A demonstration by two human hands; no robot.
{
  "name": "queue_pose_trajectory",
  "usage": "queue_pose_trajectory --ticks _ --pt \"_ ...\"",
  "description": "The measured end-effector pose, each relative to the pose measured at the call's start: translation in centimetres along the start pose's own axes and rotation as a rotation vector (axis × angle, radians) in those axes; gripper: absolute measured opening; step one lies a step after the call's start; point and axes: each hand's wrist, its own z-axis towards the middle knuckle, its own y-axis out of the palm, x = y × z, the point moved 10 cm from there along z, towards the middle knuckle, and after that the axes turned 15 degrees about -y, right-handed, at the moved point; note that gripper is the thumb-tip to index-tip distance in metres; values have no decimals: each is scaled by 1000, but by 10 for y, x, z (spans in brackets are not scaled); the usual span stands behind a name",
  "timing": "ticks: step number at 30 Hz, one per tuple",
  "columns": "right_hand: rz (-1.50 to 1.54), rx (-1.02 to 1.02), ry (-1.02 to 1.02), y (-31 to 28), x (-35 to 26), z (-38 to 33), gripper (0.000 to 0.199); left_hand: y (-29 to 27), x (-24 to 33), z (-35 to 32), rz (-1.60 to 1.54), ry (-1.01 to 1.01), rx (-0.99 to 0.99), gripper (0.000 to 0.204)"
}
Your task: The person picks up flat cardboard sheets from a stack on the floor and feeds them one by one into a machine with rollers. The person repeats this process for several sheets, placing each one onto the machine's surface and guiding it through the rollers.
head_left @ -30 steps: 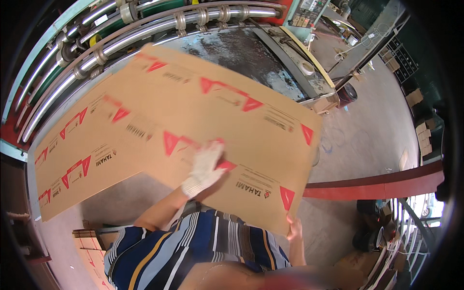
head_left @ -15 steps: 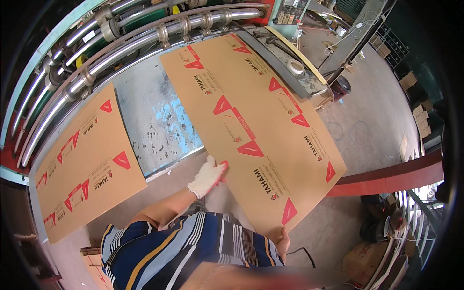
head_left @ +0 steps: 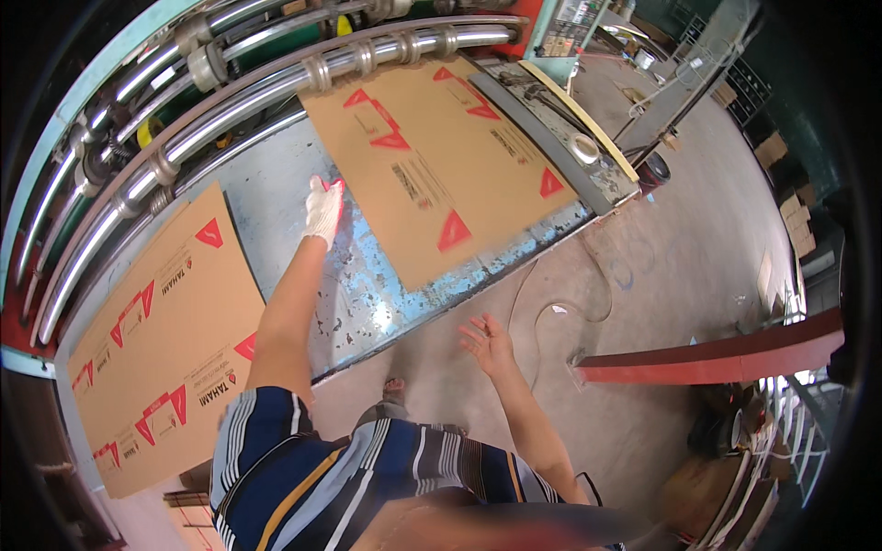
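A printed brown cardboard sheet (head_left: 427, 174) lies on the worn blue-grey machine table (head_left: 367, 317), its far edge at the metal rollers. My left hand (head_left: 323, 213), in a white knit glove with a red palm, is beside the sheet's left edge. Its fingers point forward, wrapped around nothing I can see; whether it touches the edge I cannot tell. Bare and empty, my right hand (head_left: 490, 344) hovers off the table's near edge with its fingers spread. Left of my left arm lies a second stack or sheet of printed cardboard (head_left: 165, 340).
Long shiny rollers (head_left: 276, 87) with collars run across the far side. A grey guide bar (head_left: 542, 138) borders the sheet's right side, next to a tape roll (head_left: 582, 148) on a ledge. A red beam (head_left: 707, 358) crosses at right, and a bucket (head_left: 654, 171) stands beyond the table.
The right-hand cardboard sheet has moved forward to the rollers. My right hand has let go of its near corner, and my left hand has moved forward along its left edge.
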Motion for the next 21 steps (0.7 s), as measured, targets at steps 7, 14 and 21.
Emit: queue_pose_trajectory --ticks 7,14,21 --pt "-135 -165 184 -29 44 -33 39 -253 -73 -138 1020 107 875 79" --pt "-237 -741 340 63 87 -66 42 -218 -144 -213 1120 -34 551 75" --pt "-496 -575 96 -31 -29 -52 35 77 -105 -332 966 434 -202 63"
